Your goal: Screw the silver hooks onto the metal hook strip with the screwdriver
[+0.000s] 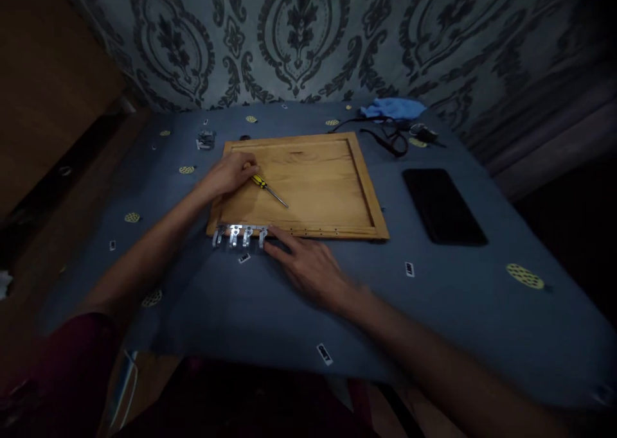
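A wooden framed panel (pixel 318 175) lies flat on the cloth-covered table. My left hand (pixel 234 171) rests over its left side, fingers closed around the handle of a yellow-and-black screwdriver (pixel 260 182), whose metal shaft points down and right across the panel. Along the left part of the near frame edge runs a row of several shiny metal hooks (pixel 234 236). My right hand (pixel 308 264) is at the near edge, with its fingertips closed about the rightmost metal hook (pixel 263 236). Small dark holes show in the edge right of that hand's fingers.
A black tablet-like slab (pixel 444 207) lies right of the panel. Behind it are a dark cord (pixel 393 144), a dark bunched item (pixel 423 133) and a blue cloth (pixel 393 108). Several small metal pieces (pixel 205 140) sit at back left. A patterned wall (pixel 299 40) borders the table.
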### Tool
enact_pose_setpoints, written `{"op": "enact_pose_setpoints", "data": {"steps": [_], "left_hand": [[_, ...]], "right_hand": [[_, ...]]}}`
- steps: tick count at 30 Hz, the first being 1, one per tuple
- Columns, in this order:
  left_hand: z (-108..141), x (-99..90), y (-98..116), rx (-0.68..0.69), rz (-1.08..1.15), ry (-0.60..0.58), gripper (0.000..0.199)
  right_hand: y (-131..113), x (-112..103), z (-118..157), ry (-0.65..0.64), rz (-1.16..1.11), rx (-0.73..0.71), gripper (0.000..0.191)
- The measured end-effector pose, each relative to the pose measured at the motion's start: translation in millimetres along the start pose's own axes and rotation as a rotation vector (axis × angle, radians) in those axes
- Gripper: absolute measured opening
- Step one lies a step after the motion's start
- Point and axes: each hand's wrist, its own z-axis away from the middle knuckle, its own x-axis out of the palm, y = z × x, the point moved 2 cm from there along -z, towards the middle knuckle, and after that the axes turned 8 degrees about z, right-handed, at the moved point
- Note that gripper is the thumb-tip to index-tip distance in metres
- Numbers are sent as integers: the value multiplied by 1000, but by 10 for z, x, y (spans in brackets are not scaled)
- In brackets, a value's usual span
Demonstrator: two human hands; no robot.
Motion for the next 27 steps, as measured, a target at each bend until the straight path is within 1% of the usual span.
{"op": "enact_pose_setpoints", "data": {"steps": [4,7,10,13,15,18,21,23,25,27], "left_hand": [[-94,35,-35,-104,60,31,18],[-120,49,-53,-147,116,92,12],[-117,86,-76,-170,204,157,13],[-97,131,-96,-186,345,200,12],[-79,125,-89,-172,456,235,19],[-31,24,-47,-103,610,307,30],[74,-135,7,-10,733,372,24],[186,-220,46,108,867,408,20],[325,-263,93,245,993,398,26],[475,-271,155,326,1036,358,35]], "right_hand": [[-10,-24,-6,3,27,10,59],[-10,-24,-1,-8,44,17,61],[-9,-4,-3,-24,55,18,63],[-11,0,-8,-19,60,20,63],[-16,-16,-9,-18,64,26,63],[-26,-48,-5,-47,60,36,61],[-30,-63,-3,-71,48,46,61],[-27,-62,-5,-57,38,41,61],[-23,-53,-8,-41,29,29,61],[-16,-38,-8,-36,31,26,60]]}}
